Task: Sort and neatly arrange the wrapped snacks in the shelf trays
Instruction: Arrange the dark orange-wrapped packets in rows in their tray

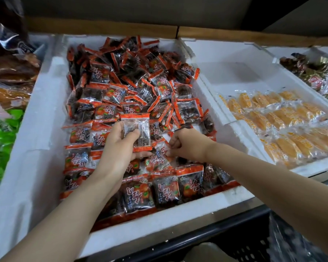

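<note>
Two hands | left hand grips upright packet | right hand pinches lying packet | foam tray

A wooden board runs along the back of the shelf, with a joint near its middle. Above it stands a plain grey wall in dim shade. Below the shelf's metal front edge sits a black crate with latticed sides, crumpled clear plastic beside it.
</note>
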Demonstrator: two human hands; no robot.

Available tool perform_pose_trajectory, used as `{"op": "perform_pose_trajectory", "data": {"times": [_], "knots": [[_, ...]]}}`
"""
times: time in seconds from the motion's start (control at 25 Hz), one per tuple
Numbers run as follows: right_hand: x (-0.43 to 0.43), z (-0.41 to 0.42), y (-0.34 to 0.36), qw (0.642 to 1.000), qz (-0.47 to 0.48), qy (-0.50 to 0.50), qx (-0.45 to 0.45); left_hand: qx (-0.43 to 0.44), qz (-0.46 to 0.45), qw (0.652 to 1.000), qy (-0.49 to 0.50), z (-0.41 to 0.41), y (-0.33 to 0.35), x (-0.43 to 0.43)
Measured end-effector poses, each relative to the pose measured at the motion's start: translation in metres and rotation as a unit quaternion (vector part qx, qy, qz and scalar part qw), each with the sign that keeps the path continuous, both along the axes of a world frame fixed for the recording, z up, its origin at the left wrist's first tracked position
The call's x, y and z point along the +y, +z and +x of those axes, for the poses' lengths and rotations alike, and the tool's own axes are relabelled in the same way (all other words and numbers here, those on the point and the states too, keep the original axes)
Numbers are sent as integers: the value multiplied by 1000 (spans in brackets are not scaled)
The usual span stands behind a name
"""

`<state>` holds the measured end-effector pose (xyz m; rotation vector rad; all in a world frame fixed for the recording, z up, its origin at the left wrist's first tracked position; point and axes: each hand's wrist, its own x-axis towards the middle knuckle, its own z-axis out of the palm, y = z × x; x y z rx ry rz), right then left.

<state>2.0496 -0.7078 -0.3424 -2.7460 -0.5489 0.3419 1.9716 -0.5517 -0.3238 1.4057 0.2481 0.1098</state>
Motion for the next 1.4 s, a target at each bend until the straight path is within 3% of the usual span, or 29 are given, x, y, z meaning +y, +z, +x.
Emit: {"op": "perform_pose_trajectory", "data": {"times": [0.16, 0.32, 0.48, 0.68, 0.8, 0.96, 1.04, 1.24, 1.4], "knots": [[9, 6, 3, 997, 35, -61, 36, -3, 22, 1000, -14, 4, -7, 5], [-4, 19, 19, 990, 61, -106, -66, 40, 84, 993, -68, 9, -17, 8], [-18, 29, 31, 981, 140, -105, -82, 46, 143, 984, -100, 14, -22, 9], [-2, 16, 18, 995, 87, 34, -30, 25, 248, 963, -99, 16, -27, 11], [7, 17, 3, 993, 12, 83, -80, 34, 258, 960, -109, 16, -27, 11], [0, 15, -1, 992, 20, 85, -94, 36, 250, 960, -119, 14, -24, 9], [-6, 7, 0, 989, -28, 127, -64, 42, 263, 956, -124, 15, -22, 8], [-6, 3, 1, 977, -122, 152, -92, 41, 307, 939, -148, 14, -25, 6], [-3, 6, 3, 967, -163, 174, -92, 29, 274, 950, -149, 13, -25, 7]]}}
